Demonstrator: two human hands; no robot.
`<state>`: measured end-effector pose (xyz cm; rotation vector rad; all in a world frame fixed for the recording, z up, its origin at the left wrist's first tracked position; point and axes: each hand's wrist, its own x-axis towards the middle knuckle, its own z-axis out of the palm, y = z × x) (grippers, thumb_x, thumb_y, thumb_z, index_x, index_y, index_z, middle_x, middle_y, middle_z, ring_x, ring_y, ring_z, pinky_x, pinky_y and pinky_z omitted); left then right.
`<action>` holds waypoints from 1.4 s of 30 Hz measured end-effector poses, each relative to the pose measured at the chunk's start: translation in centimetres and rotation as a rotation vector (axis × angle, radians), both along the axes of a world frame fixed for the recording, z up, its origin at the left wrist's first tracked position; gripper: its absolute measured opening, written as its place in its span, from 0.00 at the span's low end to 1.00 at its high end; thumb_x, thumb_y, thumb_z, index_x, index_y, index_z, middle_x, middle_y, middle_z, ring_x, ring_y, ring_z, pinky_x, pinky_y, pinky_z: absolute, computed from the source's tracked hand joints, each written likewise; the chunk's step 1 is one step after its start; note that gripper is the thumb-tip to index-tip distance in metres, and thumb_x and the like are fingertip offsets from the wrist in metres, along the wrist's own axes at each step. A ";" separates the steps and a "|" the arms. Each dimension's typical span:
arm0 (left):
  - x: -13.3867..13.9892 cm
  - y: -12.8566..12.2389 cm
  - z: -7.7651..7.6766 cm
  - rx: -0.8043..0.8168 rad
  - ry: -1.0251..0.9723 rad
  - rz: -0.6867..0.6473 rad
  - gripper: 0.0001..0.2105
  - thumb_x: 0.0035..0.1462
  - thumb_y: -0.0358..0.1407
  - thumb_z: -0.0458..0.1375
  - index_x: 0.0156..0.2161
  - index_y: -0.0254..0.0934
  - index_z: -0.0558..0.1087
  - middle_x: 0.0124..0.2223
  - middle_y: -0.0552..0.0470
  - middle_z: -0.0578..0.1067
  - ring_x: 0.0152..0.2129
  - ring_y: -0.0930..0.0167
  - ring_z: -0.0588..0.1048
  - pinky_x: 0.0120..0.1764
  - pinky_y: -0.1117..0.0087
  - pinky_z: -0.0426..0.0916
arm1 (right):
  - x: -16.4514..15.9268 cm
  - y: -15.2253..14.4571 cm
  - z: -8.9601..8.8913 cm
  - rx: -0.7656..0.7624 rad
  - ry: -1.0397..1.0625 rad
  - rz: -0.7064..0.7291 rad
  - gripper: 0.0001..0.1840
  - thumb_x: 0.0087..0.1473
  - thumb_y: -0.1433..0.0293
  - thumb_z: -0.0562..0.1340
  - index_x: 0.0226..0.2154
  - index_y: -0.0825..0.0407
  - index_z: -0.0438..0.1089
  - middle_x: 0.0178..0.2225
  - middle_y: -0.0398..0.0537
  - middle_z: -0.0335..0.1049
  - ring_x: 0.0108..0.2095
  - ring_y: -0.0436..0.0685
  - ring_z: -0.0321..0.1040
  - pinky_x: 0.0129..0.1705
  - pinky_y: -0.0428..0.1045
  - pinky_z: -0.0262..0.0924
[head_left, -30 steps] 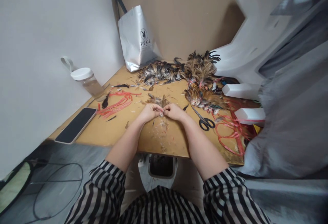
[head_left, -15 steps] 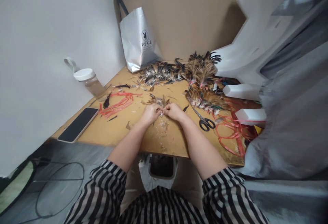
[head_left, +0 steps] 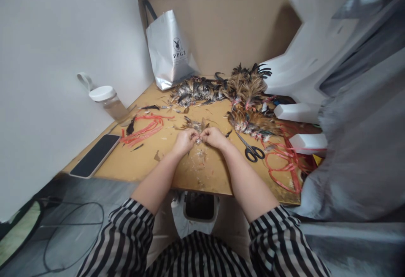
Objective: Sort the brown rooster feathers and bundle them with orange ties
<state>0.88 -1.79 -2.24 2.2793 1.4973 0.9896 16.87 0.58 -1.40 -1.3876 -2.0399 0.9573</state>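
At the middle of the table, my left hand [head_left: 187, 140] and my right hand [head_left: 213, 137] meet with fingertips pinched together. Between them is a small bundle of brown feathers [head_left: 196, 123], its tips fanning out beyond my fingers toward the back. Pale quill ends show just below the fingertips; whether a tie is round them is hidden. To the right of my right hand lie black-handled scissors [head_left: 254, 153], blades pointing up and left. Brown feather bundles [head_left: 251, 121] with whitish-pink bound ends sit behind the scissors.
Red plastic strips [head_left: 147, 130] lie left, a red strip tangle [head_left: 289, 165] right. A phone [head_left: 95, 155] and a lidded jar [head_left: 109, 101] line the left edge. Loose feathers [head_left: 198, 91] and a silver bag [head_left: 171, 51] stand at the back. White foam pieces [head_left: 307, 142] are at right.
Hardly anything differs. Both hands keep their pinch on the feather bundle, and the whole view has shifted very slightly.
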 end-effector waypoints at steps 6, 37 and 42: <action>-0.2 0.0 0.0 -0.026 -0.046 -0.010 0.04 0.47 0.29 0.54 0.29 0.35 0.71 0.28 0.52 0.72 0.27 0.73 0.69 0.32 0.73 0.61 | 0.0 0.0 -0.2 -0.024 0.063 0.005 0.11 0.41 0.70 0.58 0.30 0.55 0.72 0.17 0.38 0.63 0.17 0.43 0.53 0.21 0.40 0.47; -0.9 -0.3 0.2 -0.062 -0.014 0.052 0.05 0.48 0.33 0.54 0.28 0.35 0.71 0.24 0.52 0.71 0.22 0.73 0.66 0.27 0.74 0.59 | 0.7 -0.7 0.8 -0.061 0.032 -0.072 0.05 0.43 0.76 0.54 0.27 0.54 0.62 0.18 0.43 0.68 0.17 0.48 0.65 0.21 0.41 0.56; -0.9 -0.4 0.5 -0.079 -0.022 0.034 0.04 0.47 0.32 0.54 0.27 0.35 0.70 0.24 0.53 0.70 0.22 0.73 0.66 0.27 0.74 0.59 | 0.8 -0.8 1.0 -0.041 0.013 -0.078 0.05 0.41 0.76 0.54 0.26 0.54 0.63 0.17 0.44 0.68 0.18 0.48 0.65 0.22 0.42 0.56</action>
